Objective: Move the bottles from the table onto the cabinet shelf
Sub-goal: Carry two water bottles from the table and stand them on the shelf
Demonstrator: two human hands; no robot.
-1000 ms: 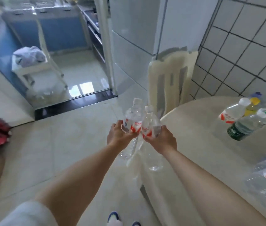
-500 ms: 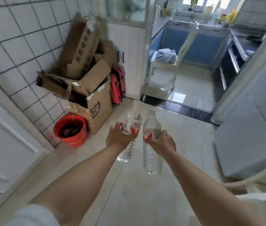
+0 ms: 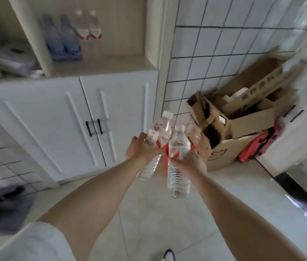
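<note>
Bright, even daylight, motion blur thru-out, wide-angle warp at edges, soft shadows, no glare

Red lettering on the label of the right-hand bottle (image 3: 178, 161), too blurred to read. Dark curved logo on the front of the cardboard box (image 3: 222, 152), cut off and illegible. No other readable text.

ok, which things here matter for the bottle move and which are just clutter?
Job:
left hand with two bottles
right hand with one bottle
cabinet shelf
bottles already shelved

Clutter:
cardboard boxes
red bag
dark cloth on floor
</note>
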